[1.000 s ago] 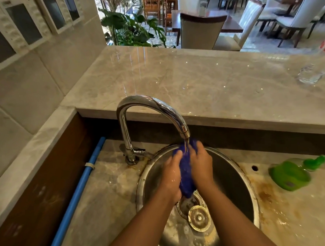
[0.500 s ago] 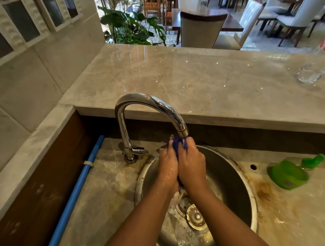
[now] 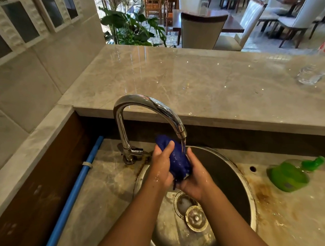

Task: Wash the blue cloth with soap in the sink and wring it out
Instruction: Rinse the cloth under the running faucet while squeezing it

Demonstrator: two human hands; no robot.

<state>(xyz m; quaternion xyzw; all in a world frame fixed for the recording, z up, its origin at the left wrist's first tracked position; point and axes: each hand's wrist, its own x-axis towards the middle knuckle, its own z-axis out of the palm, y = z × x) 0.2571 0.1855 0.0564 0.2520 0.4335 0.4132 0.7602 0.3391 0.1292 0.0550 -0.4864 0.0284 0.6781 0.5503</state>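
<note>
Kneading the blue cloth (image 3: 178, 159), left hand (image 3: 161, 169) and right hand (image 3: 195, 180) curled round it, should work best squarely under the chrome tap's (image 3: 157, 106) stream.

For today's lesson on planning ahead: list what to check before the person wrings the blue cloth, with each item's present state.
1. Grip on the blue cloth: ok, left hand and right hand both hold it.
2. Cloth over the sink: ok.
3. Tap off: not ok, water runs.
4. Soap rinsed out: cannot tell.
5. Green soap bottle clear of hands: ok, lies on the counter.
</note>
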